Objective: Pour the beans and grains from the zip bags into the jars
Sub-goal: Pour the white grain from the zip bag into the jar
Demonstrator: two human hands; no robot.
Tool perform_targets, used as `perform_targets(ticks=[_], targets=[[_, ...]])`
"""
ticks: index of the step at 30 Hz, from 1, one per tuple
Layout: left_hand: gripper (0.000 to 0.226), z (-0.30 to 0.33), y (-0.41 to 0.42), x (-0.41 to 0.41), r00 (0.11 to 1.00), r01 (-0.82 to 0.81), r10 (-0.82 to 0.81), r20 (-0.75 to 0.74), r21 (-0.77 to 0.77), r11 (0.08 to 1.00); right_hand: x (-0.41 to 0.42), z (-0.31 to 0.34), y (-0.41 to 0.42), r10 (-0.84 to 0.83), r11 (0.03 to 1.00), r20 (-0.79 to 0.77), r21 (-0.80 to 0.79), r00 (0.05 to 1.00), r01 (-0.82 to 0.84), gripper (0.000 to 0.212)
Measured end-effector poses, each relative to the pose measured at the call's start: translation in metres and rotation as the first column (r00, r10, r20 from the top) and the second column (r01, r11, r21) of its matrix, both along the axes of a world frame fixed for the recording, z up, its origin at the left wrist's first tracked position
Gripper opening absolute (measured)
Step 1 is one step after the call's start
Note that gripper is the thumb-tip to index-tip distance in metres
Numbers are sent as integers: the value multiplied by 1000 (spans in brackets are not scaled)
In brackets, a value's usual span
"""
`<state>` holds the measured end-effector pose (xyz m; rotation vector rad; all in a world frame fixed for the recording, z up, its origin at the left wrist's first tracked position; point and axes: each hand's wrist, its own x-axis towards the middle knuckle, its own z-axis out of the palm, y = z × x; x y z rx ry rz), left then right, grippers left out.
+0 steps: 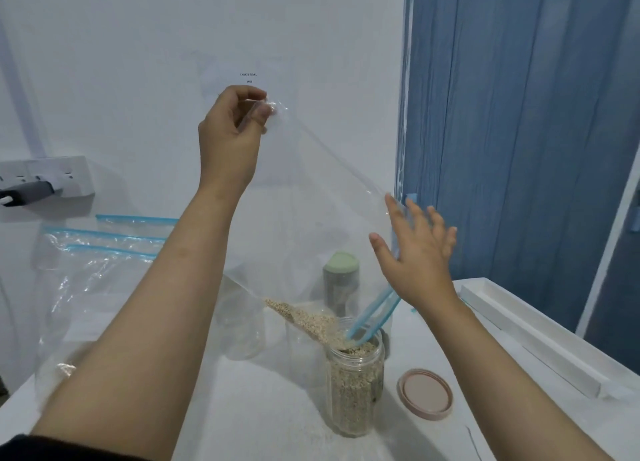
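Note:
My left hand (pixel 232 131) pinches the bottom corner of a clear zip bag (pixel 322 215) and holds it high, tilted mouth-down. The bag's blue zip edge (pixel 372 317) dips into an open glass jar (pixel 354 381) that is nearly full of pale grains. A small heap of grains (pixel 308 320) lies in the bag's lower fold just above the jar mouth. My right hand (pixel 414 253) is spread, fingers straight, against the bag's right side. The jar's pink lid (pixel 425 394) lies upturned on the table to its right.
Several flattened zip bags (pixel 104 249) with blue edges lie at the left. An empty clear jar (pixel 242 322) and a green-lidded jar (pixel 341 280) stand behind the filled one. A white tray (pixel 540 336) sits at the right edge; a power strip (pixel 45 178) is on the wall.

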<state>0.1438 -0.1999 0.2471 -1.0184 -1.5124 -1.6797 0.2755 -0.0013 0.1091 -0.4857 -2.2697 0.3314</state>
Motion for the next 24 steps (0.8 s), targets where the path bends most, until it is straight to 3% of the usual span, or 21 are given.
perform_targets(ticks=[4,10,17,24], targets=[[9,1,2,4,1000,24,-24,-2,-13,1000,-15,25,-13,159,987,-95,2,983,-160,61],[6,-1,6,4,1000,-21,19,-23,-52,998,-39,63,-23,399,914,-224,166,889,-369,57],[39,-16,-1,-5,928,-314,247,-279,-226,922,-45,55,-16,394,919,-359,138,846,-370,52],[50,-42,-3,-18,900,-391,321,-296,-216,895,-45,48,-10,408,912,-462,177,787,-369,49]])
